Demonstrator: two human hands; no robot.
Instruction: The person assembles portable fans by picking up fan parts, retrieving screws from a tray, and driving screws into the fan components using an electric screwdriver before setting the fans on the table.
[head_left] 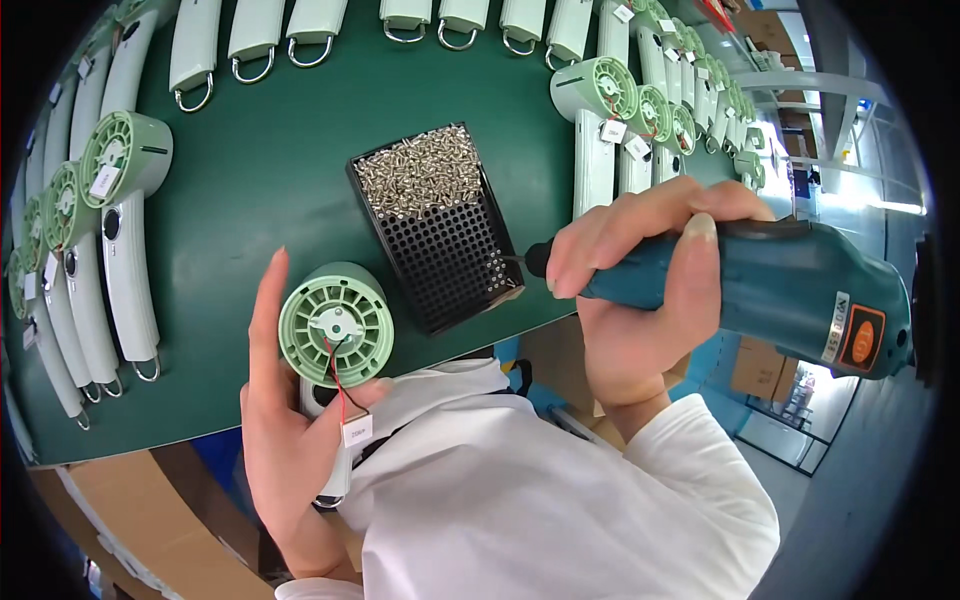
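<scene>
In my right hand (650, 280) is a teal electric screwdriver (770, 285), held level with the fingers wrapped round its front part. Its thin bit reaches over the right edge of a black screw tray (405, 270), beside a few screws (497, 270) standing in the holes. A heap of small silver screws (420, 170) covers the far part of that tray. At the table's near edge my left hand (290, 430) holds a handheld fan (337, 325), thumb near its red and black wires, index finger stretched along its side. The fan's open green head faces up; a white connector (357, 430) hangs from the wires.
White fan handles (130, 280) with metal loops line the left side of the green table (270, 190), some bearing green fan heads (125, 160). More handles (255, 40) stand along the far edge, and further fans (595, 90) at the right. Cardboard (150, 510) lies below the left edge.
</scene>
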